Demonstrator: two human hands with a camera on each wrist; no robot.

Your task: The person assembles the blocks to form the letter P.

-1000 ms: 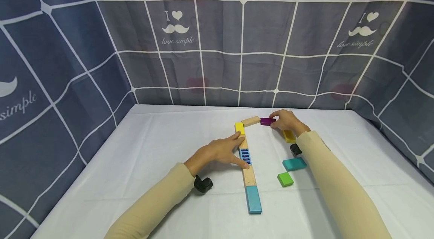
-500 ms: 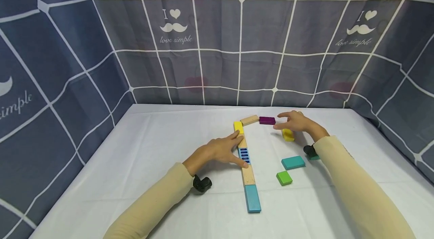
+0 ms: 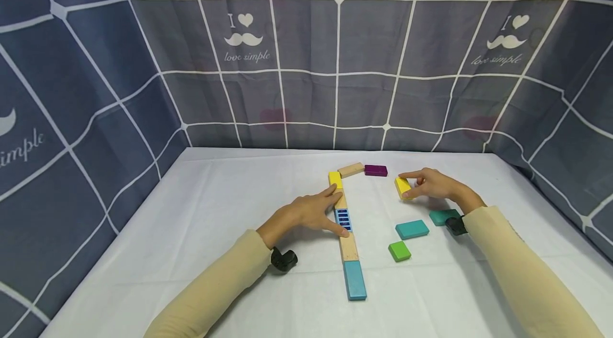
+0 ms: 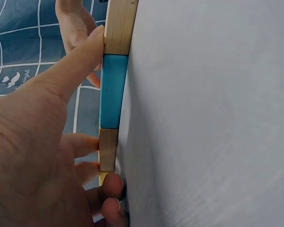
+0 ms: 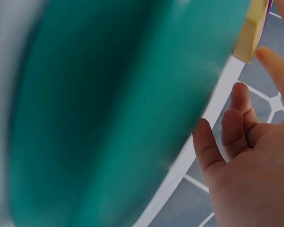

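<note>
My left hand [image 3: 311,215] rests along a lengthwise row of blocks, fingers spread. Its thumb touches the row by the blue patterned block [image 3: 343,219]; its fingertips lie near the yellow block [image 3: 335,179] at the far end. In the left wrist view, wooden blocks [image 4: 120,28] stand on both sides of the blue one. Over to the right, my right hand [image 3: 433,184] pinches a loose yellow block [image 3: 402,187] between thumb and index finger. From the row's far end, a wooden block [image 3: 351,170] and a purple block [image 3: 375,170] lead off to the right.
A teal block [image 3: 412,229] and a green block [image 3: 399,251] lie right of the row. Another teal block [image 3: 442,216] lies by the right wrist, large and blurred in its wrist view. A light-blue block [image 3: 355,280] ends the row nearest me. A grey checked curtain [image 3: 306,98] surrounds the table.
My right hand has let go of the purple block, moved right and nearer, and taken hold of the loose yellow block. My left hand has stayed on the row.
</note>
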